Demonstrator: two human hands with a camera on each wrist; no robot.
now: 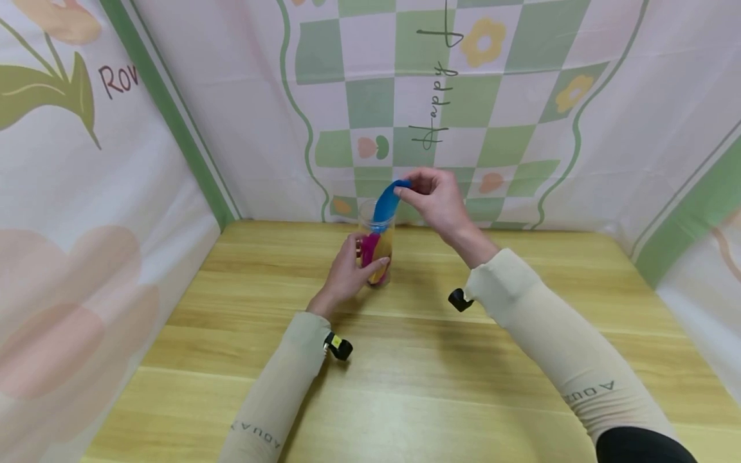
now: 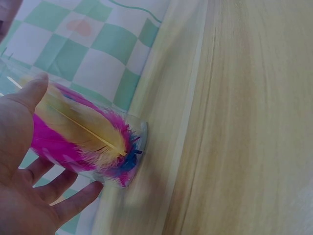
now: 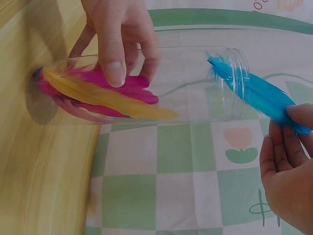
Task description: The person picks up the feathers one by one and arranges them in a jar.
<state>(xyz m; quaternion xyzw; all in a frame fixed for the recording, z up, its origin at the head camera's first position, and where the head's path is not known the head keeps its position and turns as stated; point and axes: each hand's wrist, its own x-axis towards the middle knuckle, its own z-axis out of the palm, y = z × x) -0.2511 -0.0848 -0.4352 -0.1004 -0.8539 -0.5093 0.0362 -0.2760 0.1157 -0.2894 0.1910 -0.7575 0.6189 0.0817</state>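
A clear plastic jar point(image 1: 366, 216) stands upright on the wooden table near its back edge. My left hand point(image 1: 347, 269) grips its lower half, thumb on one side and fingers round the other. Inside the jar lie a yellow feather point(image 3: 110, 98) and magenta feathers point(image 2: 56, 146), with some dark blue fluff point(image 2: 126, 164) at the bottom. Above the mouth, my right hand point(image 1: 438, 200) pinches a bright blue feather point(image 3: 266, 98) by one end between thumb and fingers. Its other, fluffy end hangs through the open neck into the upper jar, above the other feathers.
Behind the table point(image 1: 405, 392) hangs a pale cloth point(image 1: 243, 128) with a green checkered pattern, close to the jar. Similar printed cloth point(image 1: 64, 193) closes off the left and right sides. Both forearms wear light sleeves point(image 1: 550, 334) with small black wrist cameras point(image 1: 460, 299).
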